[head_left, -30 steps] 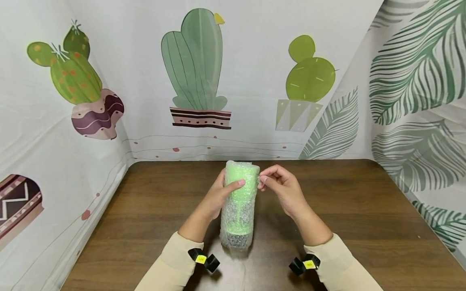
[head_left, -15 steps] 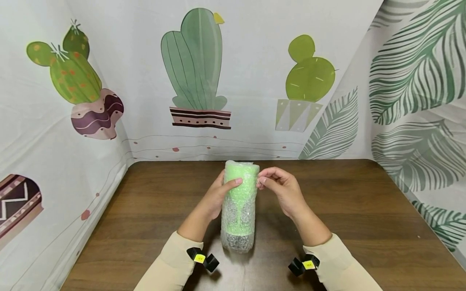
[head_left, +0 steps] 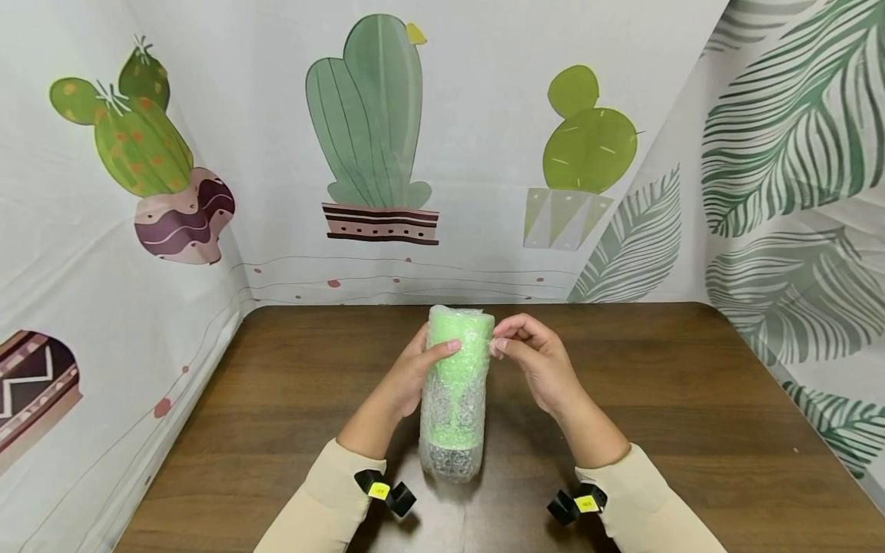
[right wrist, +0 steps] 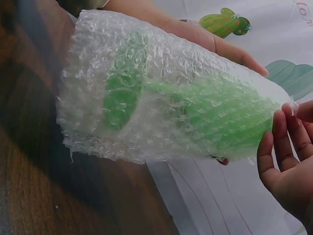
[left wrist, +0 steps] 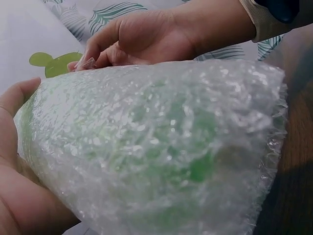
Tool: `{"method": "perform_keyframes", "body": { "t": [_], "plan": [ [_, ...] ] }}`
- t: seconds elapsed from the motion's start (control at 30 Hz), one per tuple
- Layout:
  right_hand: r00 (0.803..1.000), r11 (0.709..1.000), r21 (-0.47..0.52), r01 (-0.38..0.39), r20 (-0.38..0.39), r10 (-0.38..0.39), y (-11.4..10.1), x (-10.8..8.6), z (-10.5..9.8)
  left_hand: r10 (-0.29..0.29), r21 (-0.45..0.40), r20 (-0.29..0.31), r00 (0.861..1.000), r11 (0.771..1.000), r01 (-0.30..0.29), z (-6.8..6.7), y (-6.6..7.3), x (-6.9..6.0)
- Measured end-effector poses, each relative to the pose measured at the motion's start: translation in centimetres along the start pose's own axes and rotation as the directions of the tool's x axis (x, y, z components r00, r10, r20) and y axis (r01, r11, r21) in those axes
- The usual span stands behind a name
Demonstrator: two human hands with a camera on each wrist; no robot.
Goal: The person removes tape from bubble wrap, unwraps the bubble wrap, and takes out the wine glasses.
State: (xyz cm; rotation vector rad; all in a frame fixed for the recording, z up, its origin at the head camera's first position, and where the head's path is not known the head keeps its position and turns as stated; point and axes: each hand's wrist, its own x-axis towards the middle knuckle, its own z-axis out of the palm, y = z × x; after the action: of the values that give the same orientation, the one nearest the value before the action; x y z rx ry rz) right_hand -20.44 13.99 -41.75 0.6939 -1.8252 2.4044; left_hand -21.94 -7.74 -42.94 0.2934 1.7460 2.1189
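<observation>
Bubble-wrapped bundle point(head_left: 454, 415) slightly shifted, left hand point(head_left: 412, 372) gripping — right hand point(head_left: 541, 362) pinching film point(left wrist: 87, 64)

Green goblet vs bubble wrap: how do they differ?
Colour: the goblet is green; the bubble wrap is clear.
Shape: the goblet narrows to a thin stem above a flat foot; the bubble wrap stays a broad tube.
Position: the goblet sits inside; the bubble wrap surrounds it and extends past the foot.
Shared: the left hand holds both as one bundle.

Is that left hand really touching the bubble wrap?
Touching: in the head view, the left hand holds the bubble wrap, its thumb lying across the front.
</observation>
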Motion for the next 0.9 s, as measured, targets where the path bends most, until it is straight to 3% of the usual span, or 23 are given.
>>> {"method": "perform_keyframes", "body": {
  "t": [0.33,0.9],
  "plan": [
    [1.000,0.998,0.053,-0.018,0.013,0.017,-0.40,-0.04,-0.16,-0.027,-0.010,0.002,1.000,1.000,0.027,-0.11,0.27,-0.23],
    [1.000,0.990,0.143,0.011,0.019,-0.014,-0.22,0.09,-0.22,-0.008,-0.010,0.048,0.999,1.000,0.008,-0.45,0.16,-0.32]
  ]
}}
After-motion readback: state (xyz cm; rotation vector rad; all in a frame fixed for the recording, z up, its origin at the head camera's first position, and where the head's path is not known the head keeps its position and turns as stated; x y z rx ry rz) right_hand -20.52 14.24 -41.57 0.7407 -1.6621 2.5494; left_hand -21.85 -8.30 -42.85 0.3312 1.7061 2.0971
